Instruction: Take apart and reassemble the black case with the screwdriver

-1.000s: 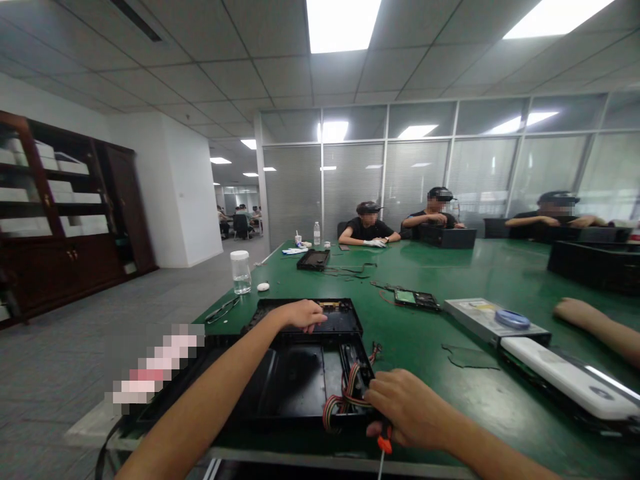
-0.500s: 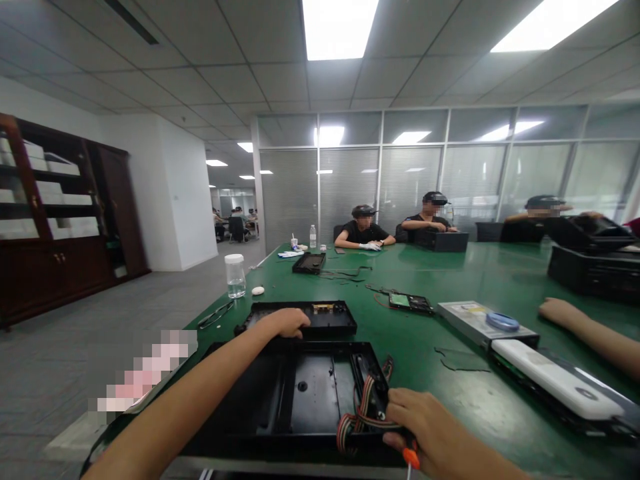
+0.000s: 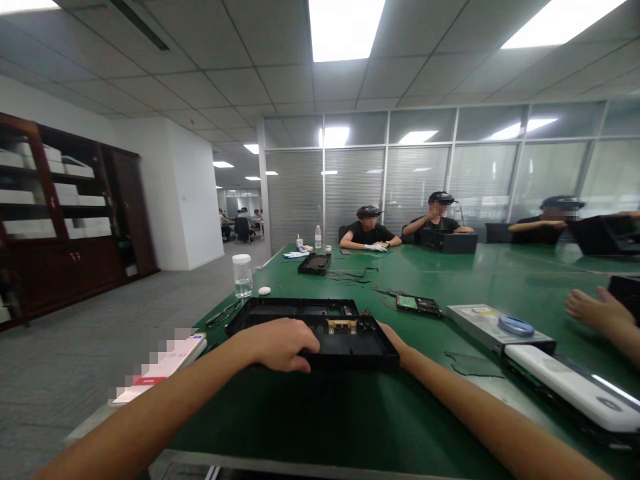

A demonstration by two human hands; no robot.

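Note:
In the head view my left hand (image 3: pixel 287 343) is closed on the front edge of a shallow black casing (image 3: pixel 360 347), fingers inside and thumb outside. A gold-coloured part (image 3: pixel 342 326) sits along this casing's back wall. Another black casing (image 3: pixel 300 305) lies just behind, partly covered by the front one. My right hand (image 3: pixel 395 339) is at the front casing's right end. Its fingers are hidden behind the casing, so what they hold does not show.
A lidded clear jar (image 3: pixel 242 275) and dark glasses (image 3: pixel 223 314) are at left, near a pink box (image 3: pixel 160 370). At right lie a metal drive unit (image 3: pixel 493 327), a blue roll (image 3: pixel 516 325) and a white device (image 3: pixel 573 387). Another person's hand (image 3: pixel 590 313) is at far right.
The casing with the gold part has come forward, and the other casing now lies behind it. My right hand has moved up and away; the orange-handled tool and striped cables are out of sight.

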